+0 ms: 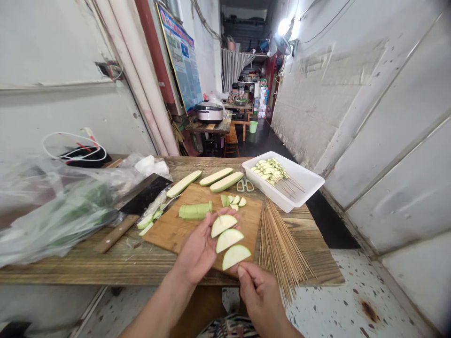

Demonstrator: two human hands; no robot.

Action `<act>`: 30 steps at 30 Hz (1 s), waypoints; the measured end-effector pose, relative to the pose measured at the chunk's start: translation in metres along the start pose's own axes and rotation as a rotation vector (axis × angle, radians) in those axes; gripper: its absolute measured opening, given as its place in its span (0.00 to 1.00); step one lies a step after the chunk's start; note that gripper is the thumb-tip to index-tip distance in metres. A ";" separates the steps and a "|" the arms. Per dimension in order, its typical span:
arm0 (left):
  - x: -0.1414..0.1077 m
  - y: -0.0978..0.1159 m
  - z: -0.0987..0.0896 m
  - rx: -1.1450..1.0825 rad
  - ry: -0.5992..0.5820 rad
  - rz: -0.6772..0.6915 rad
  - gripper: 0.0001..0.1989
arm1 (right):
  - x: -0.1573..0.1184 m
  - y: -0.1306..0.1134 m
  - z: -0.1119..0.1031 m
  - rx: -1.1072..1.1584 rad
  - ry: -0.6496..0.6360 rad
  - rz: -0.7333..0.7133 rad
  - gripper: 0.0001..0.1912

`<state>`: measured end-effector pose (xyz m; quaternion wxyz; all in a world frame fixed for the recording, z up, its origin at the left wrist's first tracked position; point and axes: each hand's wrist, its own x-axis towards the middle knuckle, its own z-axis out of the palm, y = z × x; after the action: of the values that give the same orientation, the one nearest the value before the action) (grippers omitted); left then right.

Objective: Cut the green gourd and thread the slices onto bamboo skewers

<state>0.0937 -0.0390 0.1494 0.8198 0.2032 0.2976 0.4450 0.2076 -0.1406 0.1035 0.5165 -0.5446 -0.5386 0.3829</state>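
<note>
Three half-moon zucchini slices [229, 240] sit in a row, pale and green-edged, apparently on one thin skewer. My left hand [197, 249] is under and beside them, palm up, its fingers partly hidden behind the slices. Near the lowest slice, my right hand [260, 287] pinches the skewer's end between thumb and forefinger. Below both hands lies a wooden cutting board [165, 234]. On it rest a cut zucchini block [195, 211] and several smaller pieces [237, 200]. A fanned bundle of bamboo skewers [282, 249] lies to the right of the board.
A white tray [306, 199] at the back right holds finished-looking skewers [269, 171]. Zucchini halves [215, 176] and scissors [245, 185] lie behind the board. A cleaver [118, 233] and plastic bags [70, 211] are on the left. A person [234, 94] sits far back.
</note>
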 end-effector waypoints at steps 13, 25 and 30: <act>-0.002 -0.007 0.002 0.209 -0.008 0.070 0.16 | 0.003 0.006 0.002 -0.032 0.000 -0.032 0.16; 0.038 0.036 -0.092 1.407 0.262 0.787 0.22 | 0.011 0.041 -0.035 -0.023 0.141 0.120 0.19; 0.078 0.040 -0.096 1.855 0.009 0.826 0.21 | 0.004 0.048 -0.046 0.005 0.180 0.151 0.19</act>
<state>0.0380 0.0552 0.0781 0.1198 0.8447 0.4352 0.2876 0.2621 -0.1381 0.0652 0.5338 -0.6146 -0.4465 0.3715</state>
